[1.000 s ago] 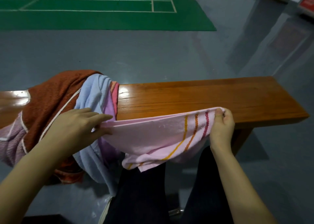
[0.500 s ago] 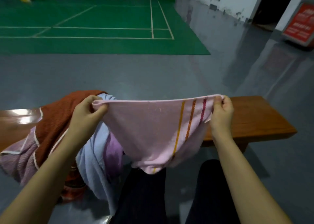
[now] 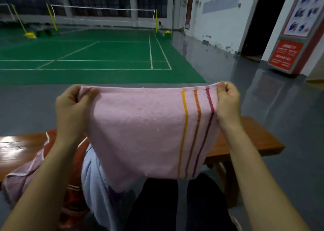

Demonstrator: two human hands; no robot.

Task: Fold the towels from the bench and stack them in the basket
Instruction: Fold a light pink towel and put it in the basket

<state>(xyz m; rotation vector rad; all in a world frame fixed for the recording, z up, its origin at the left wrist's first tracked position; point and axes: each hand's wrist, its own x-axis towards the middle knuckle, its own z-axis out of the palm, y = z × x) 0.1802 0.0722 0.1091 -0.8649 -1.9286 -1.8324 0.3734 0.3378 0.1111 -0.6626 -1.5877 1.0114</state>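
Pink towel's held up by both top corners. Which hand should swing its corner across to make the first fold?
Probably right. The right hand pinches the striped corner of the pink towel above bare bench; the left hand holds its corner above the heaped towels.

Dim hall light, glare on bench (image 3: 15, 143)

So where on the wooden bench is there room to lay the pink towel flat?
The wooden bench is bare at its right end, beyond the pink striped towel. The left part is crowded: the heap of brown, blue and purple towels drapes there.
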